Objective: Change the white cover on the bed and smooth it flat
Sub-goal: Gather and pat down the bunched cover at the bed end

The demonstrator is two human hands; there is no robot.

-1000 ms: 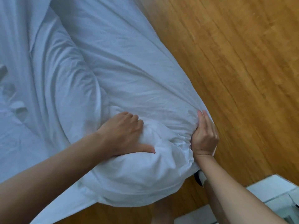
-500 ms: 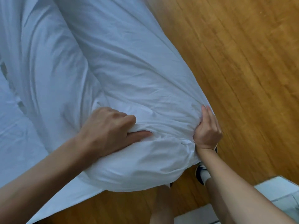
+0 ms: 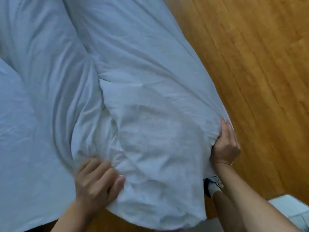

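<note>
My left hand (image 3: 97,181) has slid toward 7 o'clock, bunching the cover (image 3: 150,123); my right hand (image 3: 224,144) still grips its edge, so it's spreading wider.

Wooden plank floor (image 3: 250,64), warm orange-brown, grain running diagonally, fills the right side. White boxy object (image 3: 291,210) at bottom-right corner, partly cut off, can't tell what. Soft, even light.

There are no words, numbers, labels or signs to read anywhere here.
</note>
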